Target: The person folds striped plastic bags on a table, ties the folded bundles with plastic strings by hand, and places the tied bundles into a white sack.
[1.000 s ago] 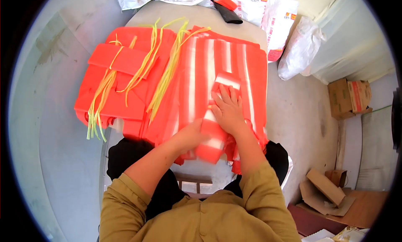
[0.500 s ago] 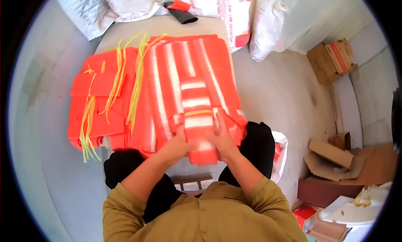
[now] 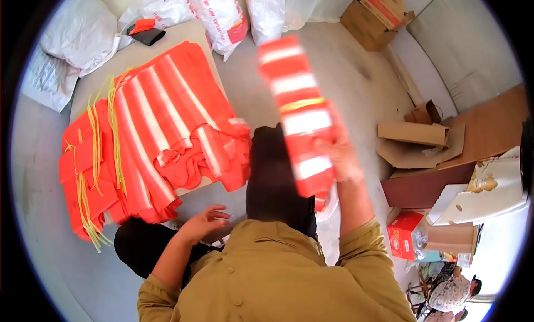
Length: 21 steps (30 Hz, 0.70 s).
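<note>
Head view shows the right hand (image 3: 340,154) clamped on the red-and-white bundle (image 3: 306,125), held up right of the table (image 3: 188,33), the left hand (image 3: 206,223) apart and empty, fingers loosely curled; gripping firmly near the yellow tie (image 3: 302,105) should keep the layers together.

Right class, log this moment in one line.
right hand: holds yellow-banded, white-striped red bundle | left hand: empty | striped fabric stack: on table | yellow strings: on red fabric
</note>
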### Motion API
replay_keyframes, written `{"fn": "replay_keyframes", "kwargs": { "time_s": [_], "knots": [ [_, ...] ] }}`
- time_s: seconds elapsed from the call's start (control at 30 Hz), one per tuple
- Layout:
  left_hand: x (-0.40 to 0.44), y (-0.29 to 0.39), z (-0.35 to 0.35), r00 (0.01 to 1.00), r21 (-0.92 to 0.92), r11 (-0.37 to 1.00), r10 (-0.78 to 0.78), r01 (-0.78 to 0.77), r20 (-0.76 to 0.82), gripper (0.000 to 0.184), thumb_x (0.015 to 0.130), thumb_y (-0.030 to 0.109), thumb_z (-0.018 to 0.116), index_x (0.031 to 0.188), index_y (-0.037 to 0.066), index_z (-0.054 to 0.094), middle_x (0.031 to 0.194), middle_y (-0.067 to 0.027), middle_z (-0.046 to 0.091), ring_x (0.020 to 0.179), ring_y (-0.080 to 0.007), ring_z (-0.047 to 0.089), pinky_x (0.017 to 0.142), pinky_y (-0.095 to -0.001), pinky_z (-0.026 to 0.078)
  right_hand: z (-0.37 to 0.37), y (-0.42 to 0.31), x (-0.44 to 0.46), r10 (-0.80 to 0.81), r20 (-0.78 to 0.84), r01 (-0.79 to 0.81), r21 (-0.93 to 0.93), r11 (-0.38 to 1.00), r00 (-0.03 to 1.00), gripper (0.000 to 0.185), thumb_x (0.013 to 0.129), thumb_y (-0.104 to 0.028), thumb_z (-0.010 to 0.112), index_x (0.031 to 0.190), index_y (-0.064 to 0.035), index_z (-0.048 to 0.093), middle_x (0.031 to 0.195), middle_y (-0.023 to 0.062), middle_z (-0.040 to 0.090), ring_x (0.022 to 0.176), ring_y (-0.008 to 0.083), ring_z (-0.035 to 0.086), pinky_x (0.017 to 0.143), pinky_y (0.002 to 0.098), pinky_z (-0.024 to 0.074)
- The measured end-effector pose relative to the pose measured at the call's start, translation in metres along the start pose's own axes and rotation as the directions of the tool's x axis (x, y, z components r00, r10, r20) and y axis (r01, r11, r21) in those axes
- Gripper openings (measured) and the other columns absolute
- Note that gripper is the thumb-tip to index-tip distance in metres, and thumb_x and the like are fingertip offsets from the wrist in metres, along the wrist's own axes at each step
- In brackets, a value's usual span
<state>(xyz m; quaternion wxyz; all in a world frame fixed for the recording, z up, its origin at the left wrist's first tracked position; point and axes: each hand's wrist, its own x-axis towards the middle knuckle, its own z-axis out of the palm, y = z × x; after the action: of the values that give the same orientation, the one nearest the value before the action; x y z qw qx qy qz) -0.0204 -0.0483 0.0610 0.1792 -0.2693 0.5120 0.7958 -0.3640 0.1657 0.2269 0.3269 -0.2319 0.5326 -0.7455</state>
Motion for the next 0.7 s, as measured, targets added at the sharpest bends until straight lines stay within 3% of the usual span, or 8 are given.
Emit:
{"fn": "replay_keyframes", "kwargs": {
  "time_s": [0.13,0.23,0.37,0.4,0.43,0.47,0.6,0.7],
  "knots": [
    [0.01,-0.037,-0.025,0.966,-0.177,0.979,-0.139,0.101,-0.219,0.053,0.101,0.016,0.066,0.149,0.007,0.045,0.138,-0.0136,0.06,0.123,-0.0274,0.064,0.1,-0.0399,0.053,-0.054,-0.021,-0.018,-0.27,-0.107,0.275,0.038,0.961,0.957,0.098,0.088,0.011,0.069,0.168,-0.01,0.017,0.161,0.0114,0.043,0.14,0.0257,0.051,0.111,0.0405,0.0488],
    [0.02,-0.082,-0.046,0.924,-0.25,0.958,-0.217,0.139,-0.315,0.052,0.101,0.015,0.067,0.148,0.007,0.046,0.136,-0.0139,0.061,0.118,-0.0281,0.067,0.097,-0.0401,0.056,-0.108,0.02,-0.032,-0.214,-0.145,0.216,-0.005,0.976,0.966,0.111,0.082,-0.002,0.082,0.169,-0.013,0.013,0.161,0.0107,0.045,0.143,0.025,0.048,0.116,0.0407,0.0433],
    [0.018,-0.102,-0.053,0.878,-0.256,0.953,-0.26,0.165,-0.403,0.05,0.101,0.016,0.066,0.146,0.006,0.047,0.132,-0.0126,0.063,0.114,-0.0274,0.068,0.094,-0.0395,0.056,-0.202,0.178,-0.073,0.312,-0.358,-0.355,-0.061,0.933,0.88,0.091,0.089,-0.019,0.079,0.164,-0.0096,0.028,0.15,0.0097,0.053,0.137,0.0252,0.051,0.113,0.0441,0.048],
    [0.02,-0.103,-0.053,0.873,-0.258,0.953,-0.257,0.159,-0.413,0.049,0.101,0.017,0.066,0.145,0.006,0.047,0.131,-0.0122,0.064,0.113,-0.0268,0.069,0.093,-0.0391,0.057,-0.234,0.253,-0.093,0.275,-0.63,-0.6,-0.386,0.701,0.727,0.087,0.09,-0.022,0.08,0.161,-0.0088,0.032,0.138,0.0114,0.061,0.124,0.025,0.06,0.1,0.0421,0.0563],
    [0.022,-0.104,-0.053,0.866,-0.246,0.954,-0.264,0.17,-0.424,0.049,0.101,0.017,0.066,0.145,0.006,0.048,0.129,-0.0116,0.064,0.112,-0.0261,0.069,0.092,-0.0382,0.056,-0.245,0.304,-0.116,0.291,-0.752,-0.757,-0.394,0.521,0.591,0.081,0.089,-0.02,0.08,0.157,-0.0085,0.037,0.133,0.0101,0.062,0.118,0.024,0.062,0.096,0.0406,0.0567],
    [0.021,-0.107,-0.053,0.857,-0.236,0.954,-0.273,0.183,-0.437,0.048,0.101,0.018,0.066,0.144,0.006,0.048,0.128,-0.0111,0.065,0.111,-0.0254,0.069,0.091,-0.0372,0.056,-0.244,0.334,-0.138,0.341,-0.797,-0.822,-0.308,0.48,0.498,0.075,0.089,-0.018,0.079,0.153,-0.0082,0.042,0.129,0.0089,0.064,0.112,0.023,0.063,0.092,0.0392,0.0572],
    [0.02,-0.114,-0.054,0.851,-0.204,0.957,-0.277,0.205,-0.446,0.046,0.102,0.021,0.065,0.143,0.007,0.051,0.123,-0.0093,0.067,0.108,-0.0227,0.07,0.086,-0.0331,0.054,-0.235,0.357,-0.158,0.596,-0.593,-0.698,0.078,0.712,0.542,0.051,0.088,-0.01,0.078,0.136,-0.0072,0.061,0.111,0.0041,0.071,0.09,0.0192,0.07,0.075,0.0334,0.059],
    [0.021,-0.095,-0.041,0.846,-0.171,0.961,-0.275,0.219,-0.456,0.046,0.101,0.02,0.065,0.142,0.006,0.052,0.122,-0.009,0.067,0.106,-0.0217,0.07,0.083,-0.0308,0.054,-0.234,0.324,-0.147,0.665,-0.521,-0.817,-0.117,0.565,0.534,0.05,0.087,-0.011,0.078,0.135,-0.009,0.062,0.111,0.0057,0.073,0.099,0.0236,0.071,0.082,0.0374,0.0589]
  ]
}}
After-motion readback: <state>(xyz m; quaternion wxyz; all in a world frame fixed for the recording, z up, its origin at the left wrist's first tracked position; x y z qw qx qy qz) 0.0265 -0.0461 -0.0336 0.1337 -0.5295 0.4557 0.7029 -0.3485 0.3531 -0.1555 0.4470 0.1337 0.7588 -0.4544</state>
